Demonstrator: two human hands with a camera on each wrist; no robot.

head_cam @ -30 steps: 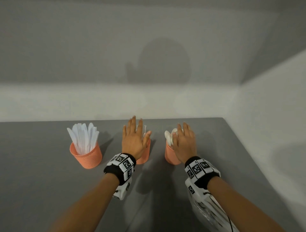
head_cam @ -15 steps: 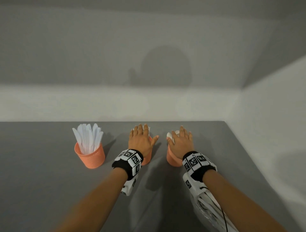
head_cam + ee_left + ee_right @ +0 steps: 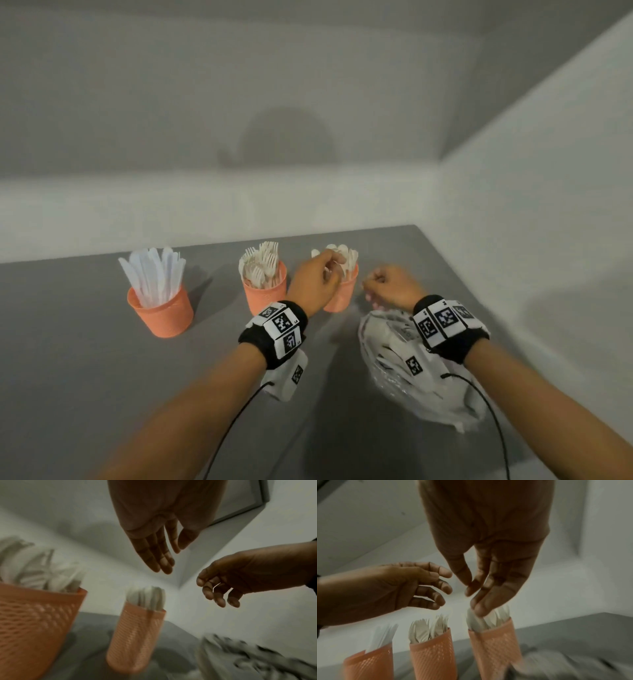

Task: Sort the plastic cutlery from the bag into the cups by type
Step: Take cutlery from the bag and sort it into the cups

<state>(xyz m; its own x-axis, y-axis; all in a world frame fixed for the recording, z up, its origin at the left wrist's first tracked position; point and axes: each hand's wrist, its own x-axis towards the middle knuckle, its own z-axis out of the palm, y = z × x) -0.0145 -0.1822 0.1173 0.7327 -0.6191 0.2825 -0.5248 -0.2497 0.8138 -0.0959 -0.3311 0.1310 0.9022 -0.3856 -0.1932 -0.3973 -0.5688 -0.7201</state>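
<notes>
Three orange mesh cups stand in a row on the grey table. The left cup (image 3: 161, 313) holds white knives, the middle cup (image 3: 263, 296) forks (image 3: 426, 630), the right cup (image 3: 342, 294) spoons (image 3: 149, 597). My left hand (image 3: 313, 279) hovers in front of the spoon cup, its fingers (image 3: 159, 558) straight and empty. My right hand (image 3: 390, 286) hangs to the right of that cup, above the far end of the clear plastic bag (image 3: 387, 353) of white cutlery. Its fingers (image 3: 488, 595) droop loosely, thumb close to the index finger, with nothing between them.
The grey table (image 3: 85, 377) meets a pale wall behind the cups and another wall along its right edge, close to the bag. Bare tabletop lies to the left of and in front of the knife cup. Black cables run from both wrist units.
Both hands were spread flat over the fork and spoon cups. They have lifted off and shifted right, fingers now relaxed; the left is at the spoon cup, the right over the bag.
</notes>
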